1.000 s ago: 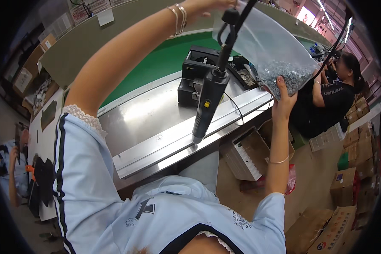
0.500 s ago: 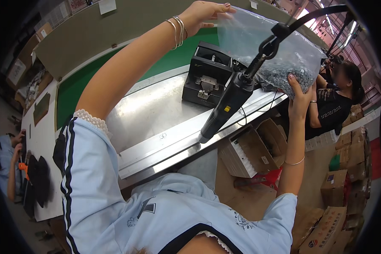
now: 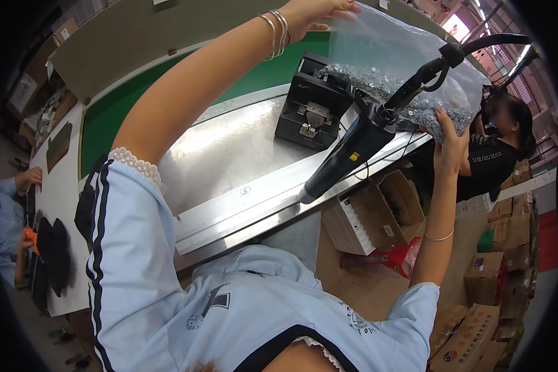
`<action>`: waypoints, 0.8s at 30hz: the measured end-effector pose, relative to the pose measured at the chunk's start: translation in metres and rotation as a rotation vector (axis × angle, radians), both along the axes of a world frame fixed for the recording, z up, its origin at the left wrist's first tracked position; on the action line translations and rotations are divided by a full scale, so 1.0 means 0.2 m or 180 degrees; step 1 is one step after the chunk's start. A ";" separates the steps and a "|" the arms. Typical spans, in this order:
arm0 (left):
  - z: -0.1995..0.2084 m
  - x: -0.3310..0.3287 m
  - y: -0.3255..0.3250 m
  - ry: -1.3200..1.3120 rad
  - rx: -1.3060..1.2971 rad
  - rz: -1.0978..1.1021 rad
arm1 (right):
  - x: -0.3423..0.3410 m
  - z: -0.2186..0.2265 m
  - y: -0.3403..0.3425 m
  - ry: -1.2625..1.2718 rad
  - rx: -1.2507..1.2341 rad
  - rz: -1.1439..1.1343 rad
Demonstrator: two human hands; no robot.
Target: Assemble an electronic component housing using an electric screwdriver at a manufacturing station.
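Note:
At the top, my left hand (image 3: 319, 15) pinches the mouth of a clear plastic bag (image 3: 390, 46). My right hand (image 3: 451, 141) grips the bag's lower right end from below, its thumb pressed against the side. Small grey metal parts (image 3: 428, 115), too small to name surely, fill the bottom and stretch along the bag toward its mouth. That mouth lies over the open top of a black box-shaped machine (image 3: 313, 102) with a metal fitting on its front. Before the bag hangs a black electric screwdriver (image 3: 347, 152) with a yellow switch; neither hand touches it.
The machine stands on a shiny metal bench (image 3: 223, 158) with a raised front rail. An open cardboard box (image 3: 378, 214) sits below on the right, with stacked cartons (image 3: 483, 279) farther right. A person in black (image 3: 499, 142) is close beyond my right hand; another works at far left.
The bag is tipped further, and the metal parts have slid leftward toward its mouth over the machine. Both hands have shifted slightly right in the picture. The screwdriver appears further right.

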State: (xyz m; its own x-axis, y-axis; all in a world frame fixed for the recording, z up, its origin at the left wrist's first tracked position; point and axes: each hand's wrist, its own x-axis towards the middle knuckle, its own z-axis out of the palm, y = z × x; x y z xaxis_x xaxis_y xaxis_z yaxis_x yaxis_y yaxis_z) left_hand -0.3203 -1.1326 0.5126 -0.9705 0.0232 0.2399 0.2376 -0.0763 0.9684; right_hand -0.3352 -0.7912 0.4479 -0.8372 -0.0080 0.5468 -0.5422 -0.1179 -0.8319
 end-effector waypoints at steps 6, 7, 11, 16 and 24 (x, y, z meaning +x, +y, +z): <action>0.01 -0.04 0.06 -0.0019 -0.0178 -0.0113 | 0.01 -0.01 0.06 0.0060 0.0061 -0.0111; 0.02 -0.04 0.07 -0.0044 -0.0238 -0.0195 | 0.01 0.00 0.08 0.0131 0.0141 -0.0163; 0.01 -0.03 0.09 -0.0009 -0.0201 -0.0193 | 0.04 0.02 0.10 -0.0116 0.0030 -0.0170; 0.04 0.00 0.07 -0.0041 -0.0111 -0.0062 | 0.03 0.02 0.06 -0.0029 0.0107 -0.0109; 0.00 -0.03 0.04 -0.0032 -0.0154 0.0014 | 0.02 0.03 0.05 0.0089 0.0233 -0.0031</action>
